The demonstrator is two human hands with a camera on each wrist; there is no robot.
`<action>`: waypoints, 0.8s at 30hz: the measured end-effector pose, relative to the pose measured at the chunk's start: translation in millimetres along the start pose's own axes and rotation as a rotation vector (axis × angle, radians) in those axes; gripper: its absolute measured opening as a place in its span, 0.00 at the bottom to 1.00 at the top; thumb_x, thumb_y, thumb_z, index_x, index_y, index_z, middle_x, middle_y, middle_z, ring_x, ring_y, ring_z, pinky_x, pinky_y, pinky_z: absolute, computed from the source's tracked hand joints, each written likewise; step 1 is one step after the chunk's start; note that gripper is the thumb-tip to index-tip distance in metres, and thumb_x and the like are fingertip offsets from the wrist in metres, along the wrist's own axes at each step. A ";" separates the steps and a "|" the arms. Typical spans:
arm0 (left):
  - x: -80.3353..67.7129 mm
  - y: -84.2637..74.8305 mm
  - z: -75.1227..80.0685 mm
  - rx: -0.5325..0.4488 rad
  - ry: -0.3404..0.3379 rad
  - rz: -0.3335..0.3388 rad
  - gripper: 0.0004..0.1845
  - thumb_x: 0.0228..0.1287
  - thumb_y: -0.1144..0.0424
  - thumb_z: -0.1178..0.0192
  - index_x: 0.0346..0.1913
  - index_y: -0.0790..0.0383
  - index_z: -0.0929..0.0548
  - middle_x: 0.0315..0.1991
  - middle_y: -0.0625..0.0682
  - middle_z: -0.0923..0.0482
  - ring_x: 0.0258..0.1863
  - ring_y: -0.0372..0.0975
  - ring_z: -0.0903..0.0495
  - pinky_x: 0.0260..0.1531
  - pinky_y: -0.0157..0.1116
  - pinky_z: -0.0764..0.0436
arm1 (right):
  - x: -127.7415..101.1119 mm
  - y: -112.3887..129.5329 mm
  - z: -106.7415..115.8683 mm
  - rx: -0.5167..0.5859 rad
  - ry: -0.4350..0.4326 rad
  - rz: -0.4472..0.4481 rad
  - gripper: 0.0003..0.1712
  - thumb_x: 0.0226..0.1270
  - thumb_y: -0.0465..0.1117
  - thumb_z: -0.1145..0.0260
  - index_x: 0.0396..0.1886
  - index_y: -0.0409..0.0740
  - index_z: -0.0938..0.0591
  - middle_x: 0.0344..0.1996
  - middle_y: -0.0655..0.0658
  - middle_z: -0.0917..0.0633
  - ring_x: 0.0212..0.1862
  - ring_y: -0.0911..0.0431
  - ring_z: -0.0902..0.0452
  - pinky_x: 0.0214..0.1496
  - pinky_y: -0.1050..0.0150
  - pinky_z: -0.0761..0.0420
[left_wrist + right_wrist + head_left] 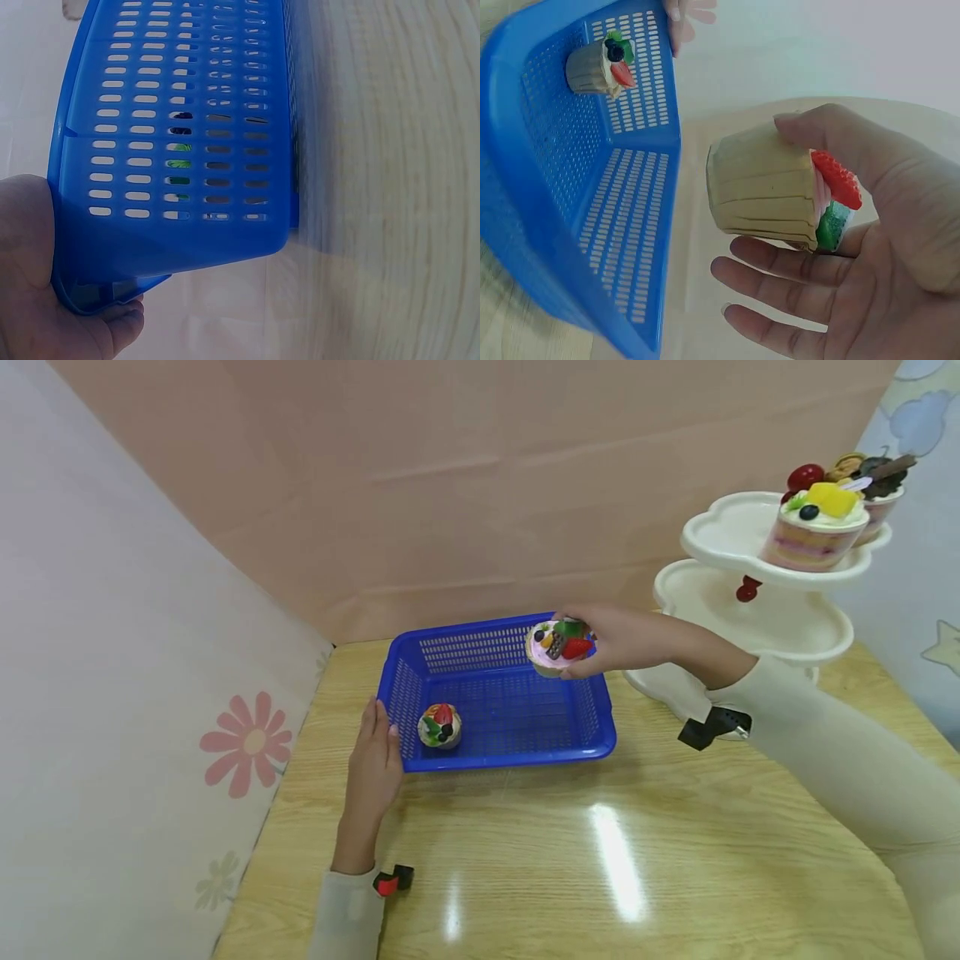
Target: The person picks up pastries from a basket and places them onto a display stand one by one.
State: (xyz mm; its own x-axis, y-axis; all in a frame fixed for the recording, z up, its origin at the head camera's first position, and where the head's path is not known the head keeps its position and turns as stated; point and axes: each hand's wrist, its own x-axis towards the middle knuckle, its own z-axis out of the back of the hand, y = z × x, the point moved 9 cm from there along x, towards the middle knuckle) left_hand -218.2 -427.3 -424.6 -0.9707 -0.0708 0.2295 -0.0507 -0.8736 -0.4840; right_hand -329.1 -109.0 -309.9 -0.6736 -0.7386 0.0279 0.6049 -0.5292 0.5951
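My right hand [626,637] holds a toy cupcake [553,650] over the right end of a blue plastic basket [495,762]. This cupcake has a pale pleated cup, pink cream and a strawberry. In the right wrist view, the thumb presses its cup [761,187] from above, while several other fingers extend below it. My left hand [373,768] grips the basket's left rim near the front corner; the left wrist view shows the hand around the rim [60,225]. A second cupcake [440,727], with strawberry, green and dark fruit toppings, stands inside the basket at its front left.
A white tiered stand [757,610] is at the right, under and behind my right forearm. Dessert cups [813,531] with fruit and chocolate toppings sit on its top tier. The wooden table [525,868] meets a flower-patterned wall [150,693] on the left and a pinkish backdrop [465,485] behind.
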 end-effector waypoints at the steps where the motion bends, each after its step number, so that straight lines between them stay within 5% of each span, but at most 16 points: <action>1: 0.2 0.2 0.7 0.001 -0.003 -0.002 0.32 0.85 0.54 0.67 0.79 0.73 0.51 0.82 0.62 0.58 0.80 0.55 0.54 0.75 0.55 0.47 | -3.7 -2.0 2.3 0.001 -0.005 -0.023 0.33 0.55 0.50 0.20 0.56 0.40 0.23 0.37 0.47 0.19 0.34 0.55 0.25 0.28 0.66 0.26; 11: 3.8 2.0 10.4 0.014 -0.026 -0.015 0.31 0.85 0.54 0.66 0.78 0.73 0.49 0.82 0.62 0.58 0.80 0.54 0.53 0.74 0.57 0.45 | -32.1 -23.3 23.6 -0.075 -0.133 -0.128 0.39 0.55 0.51 0.20 0.62 0.39 0.24 0.37 0.46 0.17 0.35 0.53 0.24 0.30 0.63 0.24; 24: -1.2 0.2 1.4 0.001 -0.009 -0.012 0.31 0.84 0.54 0.66 0.78 0.73 0.49 0.81 0.63 0.57 0.79 0.56 0.52 0.74 0.56 0.46 | -90.3 -59.6 53.0 -0.171 -0.243 -0.288 0.42 0.56 0.56 0.21 0.64 0.38 0.25 0.42 0.42 0.15 0.40 0.49 0.23 0.36 0.61 0.26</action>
State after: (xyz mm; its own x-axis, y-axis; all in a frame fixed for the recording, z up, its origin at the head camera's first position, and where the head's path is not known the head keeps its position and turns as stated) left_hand -216.7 -428.1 -423.7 -0.9678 -0.0644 0.2432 -0.0625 -0.8747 -0.4806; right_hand -326.7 11.4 -305.3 -0.8938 -0.4411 0.0813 0.4255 -0.7767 0.4644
